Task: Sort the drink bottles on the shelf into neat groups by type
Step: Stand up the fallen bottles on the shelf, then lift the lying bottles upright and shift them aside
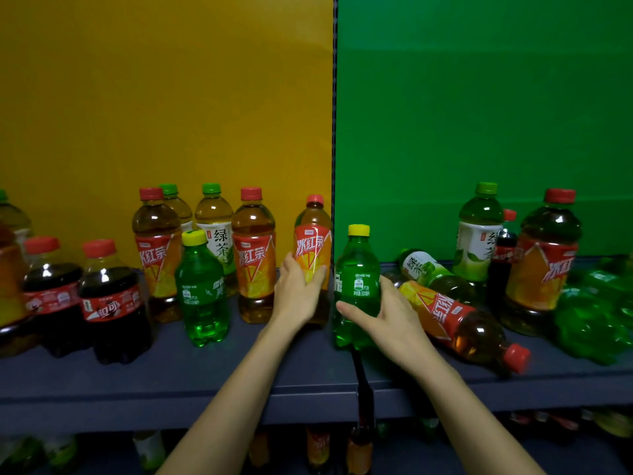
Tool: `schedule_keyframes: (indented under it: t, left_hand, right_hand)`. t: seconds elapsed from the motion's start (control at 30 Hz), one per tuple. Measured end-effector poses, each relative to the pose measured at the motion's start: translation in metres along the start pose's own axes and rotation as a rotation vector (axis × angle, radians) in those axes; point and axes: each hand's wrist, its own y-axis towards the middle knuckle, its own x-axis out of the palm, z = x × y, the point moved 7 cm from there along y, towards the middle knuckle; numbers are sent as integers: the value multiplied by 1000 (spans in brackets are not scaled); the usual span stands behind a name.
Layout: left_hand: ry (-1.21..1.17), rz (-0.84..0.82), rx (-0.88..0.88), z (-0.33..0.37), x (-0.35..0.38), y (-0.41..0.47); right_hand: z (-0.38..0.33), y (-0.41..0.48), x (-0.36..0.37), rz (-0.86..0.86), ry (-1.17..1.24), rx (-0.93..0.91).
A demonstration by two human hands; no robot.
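Tea bottle (313, 241) in left hand (298, 293); soda bottle (356, 269) in right hand (383, 317)

one wide-angle view, worn on the person's head, faces forward and slightly down, square onto the shelf (171, 382). it sits near: the left hand (298, 289) and right hand (387, 313) land mid-frame, forearms cut by the bottom edge. the yellow panel (164, 97) and green panel (479, 97) meet at centre; dim lower bottles (318, 447) line the bottom.
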Motion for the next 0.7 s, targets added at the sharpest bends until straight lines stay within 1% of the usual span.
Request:
schedule_keyframes:
  t: [0.1,0.2,0.37,0.43,0.57,0.63,0.7]
  left_hand:
    - [-107,-7,51,1,-1,-3]
    - [-175,-34,53,-1,-4,-7]
    - [-162,-77,106,-4,-7,-11]
    - [-195,-95,91,-8,-8,-10]
    - [-334,-148,45,-13,-12,-12]
    - [-394,-136,14,-17,-15,-17]
    - [-392,-57,23,-21,-22,-22]
  right_hand:
    - [-7,-6,6,22,79,-36]
    - [-15,-12,11,26,111,-80]
    - [-27,-17,23,19,95,-131]
    - [-26,-19,27,29,90,-122]
    - [-24,-22,32,47,47,-111]
    - [-24,-22,34,53,17,-104]
    - [-24,-24,36,59,-7,-97]
